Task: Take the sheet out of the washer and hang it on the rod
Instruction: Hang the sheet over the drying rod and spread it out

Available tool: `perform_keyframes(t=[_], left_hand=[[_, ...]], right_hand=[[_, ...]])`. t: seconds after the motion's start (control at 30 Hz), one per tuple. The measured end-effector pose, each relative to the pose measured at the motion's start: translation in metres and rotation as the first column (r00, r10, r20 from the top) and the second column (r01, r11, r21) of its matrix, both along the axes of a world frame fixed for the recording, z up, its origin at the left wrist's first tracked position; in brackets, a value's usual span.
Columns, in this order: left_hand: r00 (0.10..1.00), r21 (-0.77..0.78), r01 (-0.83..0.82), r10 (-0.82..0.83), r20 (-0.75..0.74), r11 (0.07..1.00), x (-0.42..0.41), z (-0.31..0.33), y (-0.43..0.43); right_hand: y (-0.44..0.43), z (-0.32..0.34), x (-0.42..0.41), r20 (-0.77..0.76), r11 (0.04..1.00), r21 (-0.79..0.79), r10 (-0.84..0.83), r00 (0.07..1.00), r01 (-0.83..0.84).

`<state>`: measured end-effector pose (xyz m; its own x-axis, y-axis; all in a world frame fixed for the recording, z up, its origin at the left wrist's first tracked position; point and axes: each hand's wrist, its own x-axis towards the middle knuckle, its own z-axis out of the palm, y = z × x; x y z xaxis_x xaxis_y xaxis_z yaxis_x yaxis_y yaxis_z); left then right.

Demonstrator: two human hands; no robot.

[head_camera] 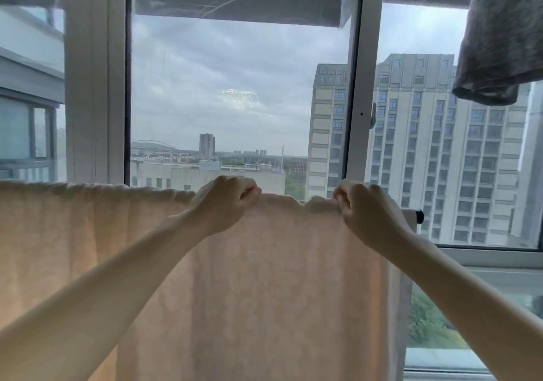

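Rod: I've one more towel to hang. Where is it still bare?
Only a short stub of rod at the right end is bare, between the sheet and the black end cap. Leftwards the sheet covers the rod to the frame's edge, with the left hand and right hand gripping its top edge there.

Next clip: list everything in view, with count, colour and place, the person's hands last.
sheet: one, pale peach, draped over the rod across the lower frame.
rod: one, metal with a black end cap; only its right end shows past the sheet.
grey garment: one, hanging at top right.
window frame: one, white, behind the sheet.
tower block: one, beige, outside at right.
left hand: one, grips the sheet's top edge, centre.
right hand: one, grips the top edge near the rod's end.
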<state>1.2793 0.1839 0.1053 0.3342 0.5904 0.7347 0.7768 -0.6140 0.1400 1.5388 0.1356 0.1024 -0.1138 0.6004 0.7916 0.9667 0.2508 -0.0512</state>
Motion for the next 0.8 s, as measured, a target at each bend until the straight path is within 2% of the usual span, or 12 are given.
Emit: perform_keyframes(t=[0.17, 0.27, 0.4, 0.5, 0.7, 0.8], left_hand=[[0.996, -0.029, -0.007, 0.009, 0.091, 1.0, -0.037, -0.008, -0.005], [0.992, -0.045, -0.005, 0.011, 0.122, 0.999, -0.069, -0.008, 0.0], [0.993, -0.073, 0.01, -0.002, 0.115, 0.997, -0.111, -0.01, 0.005], [0.989, -0.039, 0.048, -0.042, 0.141, 0.998, -0.123, -0.007, 0.01], [0.987, 0.048, 0.049, -0.056, 0.151, 0.998, -0.102, -0.003, 0.023], [0.982, 0.087, 0.062, -0.077, 0.172, 0.994, -0.081, 0.006, 0.027]], right_hand=[[0.009, -0.005, -0.056, 0.034, 0.968, -0.011, 0.252, 0.967, -0.252], [0.016, -0.003, -0.087, 0.086, 0.949, -0.026, 0.316, 0.945, -0.315], [0.023, -0.003, -0.106, 0.036, 0.948, -0.036, 0.318, 0.948, -0.316], [0.025, -0.001, -0.109, -0.029, 0.952, -0.038, 0.303, 0.952, -0.304], [0.022, 0.003, -0.108, -0.006, 0.984, 0.024, 0.179, 0.984, -0.179], [0.019, 0.009, -0.098, -0.065, 0.991, 0.082, 0.111, 0.992, -0.106]])
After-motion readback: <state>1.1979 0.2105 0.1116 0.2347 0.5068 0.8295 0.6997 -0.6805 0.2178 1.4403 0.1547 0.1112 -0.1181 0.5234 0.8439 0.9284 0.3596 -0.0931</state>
